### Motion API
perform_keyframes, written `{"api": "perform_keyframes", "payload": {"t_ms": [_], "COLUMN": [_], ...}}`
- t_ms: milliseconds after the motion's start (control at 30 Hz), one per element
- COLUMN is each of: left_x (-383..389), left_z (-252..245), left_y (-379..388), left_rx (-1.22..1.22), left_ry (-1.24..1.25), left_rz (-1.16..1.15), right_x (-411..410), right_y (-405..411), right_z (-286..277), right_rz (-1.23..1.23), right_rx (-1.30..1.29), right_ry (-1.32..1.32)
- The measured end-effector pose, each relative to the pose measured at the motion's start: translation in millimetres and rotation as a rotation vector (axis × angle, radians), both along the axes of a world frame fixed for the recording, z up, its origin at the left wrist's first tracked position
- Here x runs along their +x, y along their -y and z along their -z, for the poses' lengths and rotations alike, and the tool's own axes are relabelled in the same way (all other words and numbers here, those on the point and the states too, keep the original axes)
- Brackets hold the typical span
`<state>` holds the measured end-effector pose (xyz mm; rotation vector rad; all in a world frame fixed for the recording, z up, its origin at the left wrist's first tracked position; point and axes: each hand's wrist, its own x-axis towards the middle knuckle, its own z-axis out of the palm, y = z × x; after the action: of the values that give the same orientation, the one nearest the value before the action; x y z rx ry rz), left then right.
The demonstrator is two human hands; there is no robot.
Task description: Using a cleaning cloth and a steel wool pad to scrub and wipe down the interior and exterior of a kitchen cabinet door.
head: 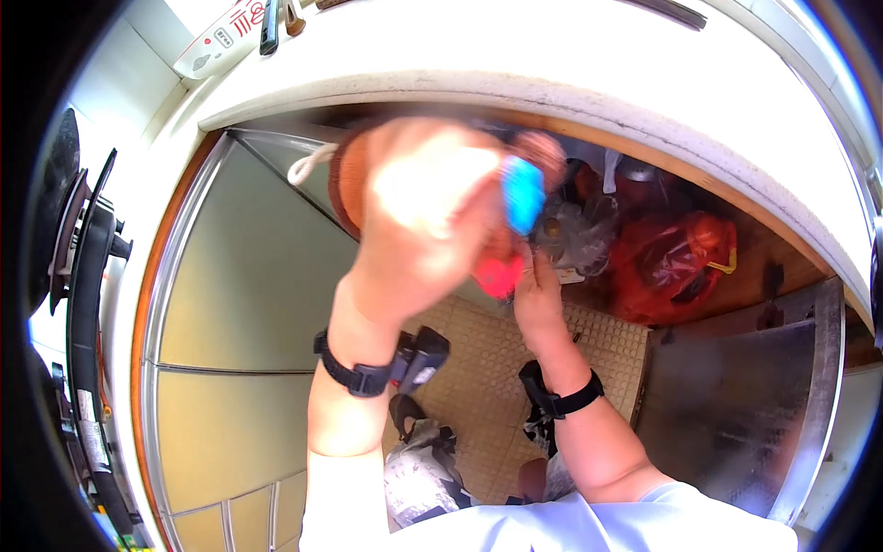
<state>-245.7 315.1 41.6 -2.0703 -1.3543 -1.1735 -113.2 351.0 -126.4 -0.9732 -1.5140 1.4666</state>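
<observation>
My left hand [434, 200], blurred, is raised in front of the open cabinet. A small bright blue thing [523, 194] is at its fingers, and a red thing [499, 276] shows just below; whether the two are one item is unclear. Behind this hand is a round brown wooden item [350, 186], with a white cord loop [310, 164] at its left. Lower and to the right, my right hand [540, 297] has its fingers up beside the red thing; its grip is partly hidden. Both wrists wear black straps with small devices.
A pale countertop [483, 52] arches above the cabinet opening. Inside lie a red plastic bag [662, 269], a clear plastic bag [586, 231] and a bottle [551, 238]. An open cabinet door [731, 407] stands at the right. A decorated bowl [224, 45] sits at the upper left.
</observation>
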Motion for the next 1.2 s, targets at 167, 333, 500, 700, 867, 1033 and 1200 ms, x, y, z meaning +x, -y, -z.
{"api": "perform_keyframes", "payload": {"t_ms": [167, 333, 500, 700, 867, 1033, 1200], "left_x": [23, 28, -5, -22, 2, 27, 40], "left_z": [-12, -22, -28, -28, -15, 14, 67], "left_y": [-8, -15, -10, 2, -16, -3, -5], "left_rx": [-0.137, -0.162, -0.274, -0.268, -0.156, 0.225, 0.287], "left_ry": [-0.187, -0.006, 0.008, -0.173, -0.053, 0.041, -0.093], "left_rz": [-0.060, -0.191, 0.054, -0.021, -0.254, -0.158, -0.207], "right_x": [5, 2, 11, 9, 9, -10, 5], "right_y": [1, -2, -4, -4, -9, -4, 0], "right_z": [-5, 14, -2, -9, 1, 36, 26], "right_rz": [0.002, -0.008, -0.098, -0.089, -0.041, -0.056, -0.198], "right_rx": [0.072, 0.179, 0.064, 0.027, 0.068, 0.040, 0.003], "right_ry": [-0.014, -0.029, -0.040, -0.011, -0.004, -0.107, -0.211]}}
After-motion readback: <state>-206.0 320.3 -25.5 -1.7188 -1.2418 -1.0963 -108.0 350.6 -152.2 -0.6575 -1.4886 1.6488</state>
